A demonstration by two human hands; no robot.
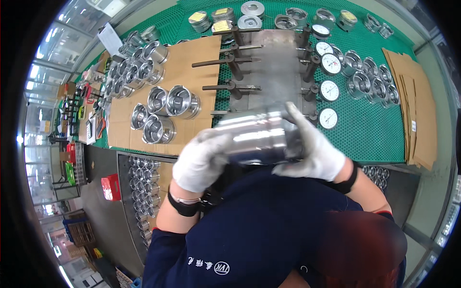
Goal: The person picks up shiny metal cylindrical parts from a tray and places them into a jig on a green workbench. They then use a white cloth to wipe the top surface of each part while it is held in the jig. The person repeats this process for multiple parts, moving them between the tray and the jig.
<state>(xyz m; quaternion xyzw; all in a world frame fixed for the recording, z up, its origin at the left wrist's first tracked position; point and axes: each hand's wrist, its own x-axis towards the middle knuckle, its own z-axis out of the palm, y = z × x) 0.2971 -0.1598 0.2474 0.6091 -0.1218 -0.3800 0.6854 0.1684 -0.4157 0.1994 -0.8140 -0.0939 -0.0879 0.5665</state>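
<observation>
Between both gloved hands: metal cylinder (259, 137), L fingers (201, 158) & R fingers (312, 144) wrapped round ends.

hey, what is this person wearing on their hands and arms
Both the left hand and the right hand wear white knitted fabric gloves covering the fingers. Each wrist has a black band, and the left also shows a thin silvery bracelet. The dark navy short sleeves have thin red trim at the hem.
</observation>
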